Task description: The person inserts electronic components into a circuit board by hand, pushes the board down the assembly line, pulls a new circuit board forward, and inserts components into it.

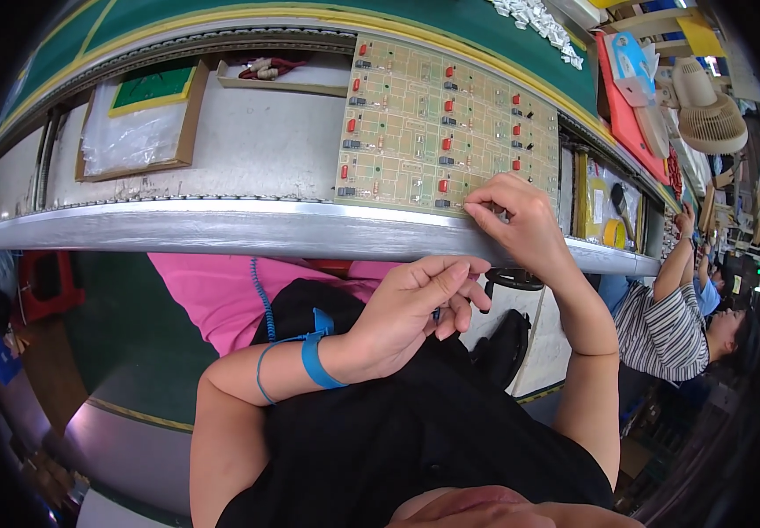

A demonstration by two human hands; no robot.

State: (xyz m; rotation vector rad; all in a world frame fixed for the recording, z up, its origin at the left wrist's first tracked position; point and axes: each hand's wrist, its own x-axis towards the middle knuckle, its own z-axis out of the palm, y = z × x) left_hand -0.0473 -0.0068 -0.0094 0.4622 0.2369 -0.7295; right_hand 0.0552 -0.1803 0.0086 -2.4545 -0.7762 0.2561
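Note:
A tan circuit board (402,104) with rows of red and grey components lies across the metal rails in front of me. My right hand (521,220) is at its near edge, right of the middle, with thumb and forefinger pinched together. What they pinch, if anything, is too small to make out. My left hand (419,304) hangs in front of the near rail, palm up, with curled fingers. Small dark parts show at its fingertips, too small to name. A blue wrist strap (314,359) with a coiled cord is round my left wrist.
The metal rail (248,220) runs along the near side. Left of the board stand a carton (133,158) with clear plastic bags and a shallow tray (309,85). Beyond are white pieces (538,22) and a fan (710,114). A person in a striped shirt (661,330) works at right.

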